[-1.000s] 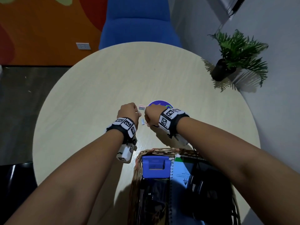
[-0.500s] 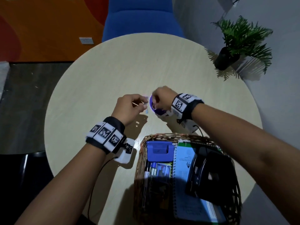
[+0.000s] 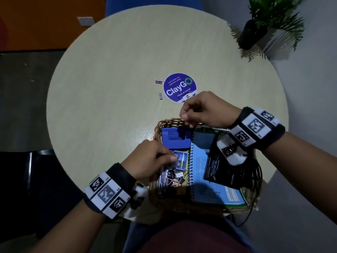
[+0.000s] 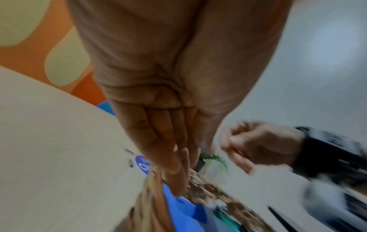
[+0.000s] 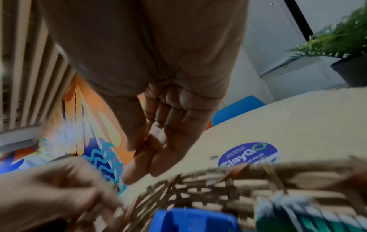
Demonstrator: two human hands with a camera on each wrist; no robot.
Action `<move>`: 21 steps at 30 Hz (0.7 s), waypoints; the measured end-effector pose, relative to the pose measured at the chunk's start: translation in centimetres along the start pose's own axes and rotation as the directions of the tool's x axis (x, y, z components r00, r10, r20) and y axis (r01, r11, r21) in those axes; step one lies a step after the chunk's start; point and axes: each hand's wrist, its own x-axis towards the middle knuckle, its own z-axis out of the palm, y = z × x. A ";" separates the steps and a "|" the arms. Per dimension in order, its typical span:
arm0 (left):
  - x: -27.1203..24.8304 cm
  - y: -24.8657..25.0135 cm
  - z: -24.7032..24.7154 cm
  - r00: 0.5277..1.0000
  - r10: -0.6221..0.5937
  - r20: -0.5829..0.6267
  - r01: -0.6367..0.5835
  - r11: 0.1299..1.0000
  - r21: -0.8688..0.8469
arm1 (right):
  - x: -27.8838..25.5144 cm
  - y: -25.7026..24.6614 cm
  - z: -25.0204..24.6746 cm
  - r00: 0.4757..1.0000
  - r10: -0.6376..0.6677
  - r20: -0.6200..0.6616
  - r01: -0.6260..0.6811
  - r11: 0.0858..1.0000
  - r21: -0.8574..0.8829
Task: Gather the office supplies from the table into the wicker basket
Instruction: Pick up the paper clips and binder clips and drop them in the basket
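While both hands hang over the wicker basket (image 3: 158,127), the remaining loose supplies lie beyond it on the round table (image 3: 109,70), past the basket's far rim.

Item, left hand (image 3: 149,159): above the basket's left half, fingers and thumb drawn together in a pinch. What it pinches is too small and blurred to tell, in the left wrist view as well.

Item, right hand (image 3: 204,109): at the basket's far rim, fingertips bunched and pointing down. The right wrist view shows the thumb meeting the fingers; whether anything is held between them cannot be told.

Item, staple strip (image 3: 160,96): a short grey bar just left of the round purple sticker (image 3: 179,87), its long axis running roughly away from the person.

Item, paper clips (image 3: 158,80): a small cluster farther out, touching or just beside the sticker's upper left edge, lying crosswise.

Item, basket contents: a blue stapler (image 3: 173,138), a spiral notebook (image 3: 200,172), a dark hole punch and small clips.

Judgement: the right hand stands nearer both remainders, which lie forward and to its left. The staple strip is the closer pick, best taken across its narrow width.
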 end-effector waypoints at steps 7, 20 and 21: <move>0.6 -2.3 -4.6 0.904 -0.124 -0.408 0.079 0.989 -0.125 | -3.8 1.2 3.9 0.979 0.087 0.186 -0.099 0.994 0.053; 13.8 -5.2 -10.4 0.904 0.020 -0.426 0.172 0.897 0.407 | 7.6 1.2 -2.7 0.990 -0.018 -0.142 -0.079 0.762 -0.642; 15.4 -5.1 -10.5 0.917 0.039 -0.397 0.160 0.875 0.456 | 9.5 1.5 -3.2 0.990 -0.001 -0.139 -0.095 0.727 -0.680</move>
